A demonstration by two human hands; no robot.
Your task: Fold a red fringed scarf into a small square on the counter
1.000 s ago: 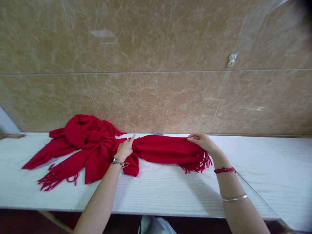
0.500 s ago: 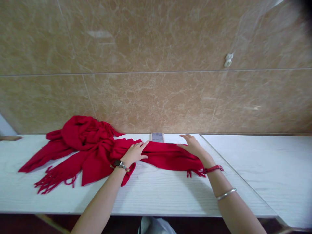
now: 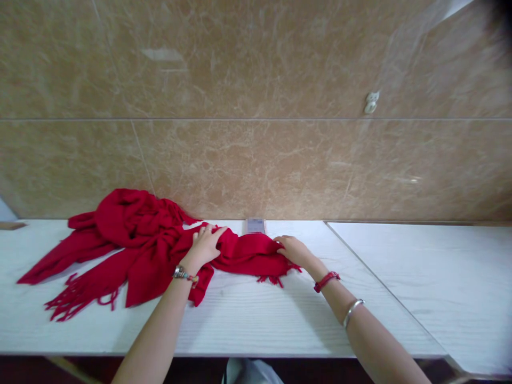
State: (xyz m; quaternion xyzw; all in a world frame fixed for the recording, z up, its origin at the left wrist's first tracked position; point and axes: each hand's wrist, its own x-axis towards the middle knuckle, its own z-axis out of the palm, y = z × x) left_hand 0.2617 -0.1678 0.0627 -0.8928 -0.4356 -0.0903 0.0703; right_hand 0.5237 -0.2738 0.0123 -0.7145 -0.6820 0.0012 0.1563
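Observation:
A red fringed scarf (image 3: 248,253) stretches across the white tabletop, bunched between my two hands. My left hand (image 3: 207,245) lies on top of the fabric left of centre, thumb and fingers apart, pressing it down. At the right end, my right hand (image 3: 291,249) has its fingers curled over the scarf's edge and grips it close to the fringe. To the left, and joining or overlapping this stretch, is a large rumpled heap of red fabric (image 3: 136,229) with fringes of its own. Whether the heap is one piece or several cannot be seen.
A small grey-labelled box or card (image 3: 255,226) sits against the wall behind the scarf. The white table (image 3: 240,325) has a seam on its right side. Brown marbled tiles (image 3: 248,160) rise behind it, bearing a small white fixture (image 3: 372,102).
My right hand has come down onto the scarf's right end and moved left with it, so the stretch is shorter and more gathered. My left hand has shifted slightly left.

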